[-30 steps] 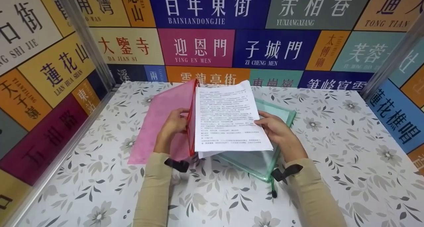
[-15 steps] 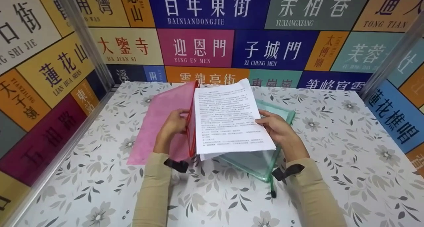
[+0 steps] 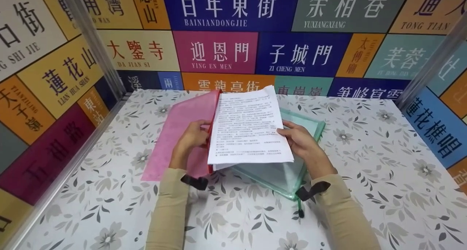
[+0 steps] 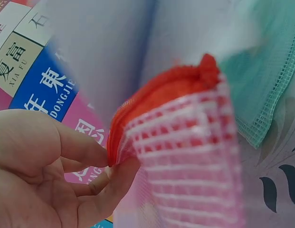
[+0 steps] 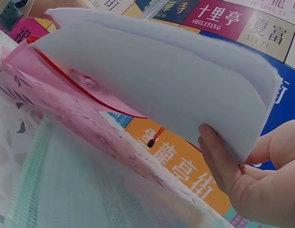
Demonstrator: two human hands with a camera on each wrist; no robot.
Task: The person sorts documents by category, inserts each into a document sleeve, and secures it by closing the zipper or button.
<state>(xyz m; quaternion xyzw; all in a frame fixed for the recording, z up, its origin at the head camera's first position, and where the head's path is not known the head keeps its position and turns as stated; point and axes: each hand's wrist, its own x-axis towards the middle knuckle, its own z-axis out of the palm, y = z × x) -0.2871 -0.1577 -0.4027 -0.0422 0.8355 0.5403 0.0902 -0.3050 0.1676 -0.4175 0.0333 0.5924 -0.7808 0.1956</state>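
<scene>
My left hand point(image 3: 193, 135) pinches the red zipper edge of a pink mesh zipper pouch point(image 3: 182, 129), whose mouth is lifted off the table. In the left wrist view the red zipper point(image 4: 161, 88) bows outward between thumb and fingers. Printed paper sheets point(image 3: 248, 129) are pinched at their right edge by my right hand point(image 3: 301, 138), thumb on top and fingers beneath. The sheets' left edge lies along the pouch's red opening. From below, the right wrist view shows the blank underside of the sheets point(image 5: 157, 80), slightly fanned, beside the pouch.
Under the sheets a green mesh zipper pouch point(image 3: 277, 179) lies on the table, its dark-tipped zipper pull point(image 3: 301, 211) toward me. A white floral cloth point(image 3: 368, 162) covers the table. Sign-patterned walls point(image 3: 215, 53) stand behind and at both sides.
The sheets shift slightly right, then left with my right hand, and their left edge now overlaps the pink pouch's zipper opening. My left hand stays nearly in place.
</scene>
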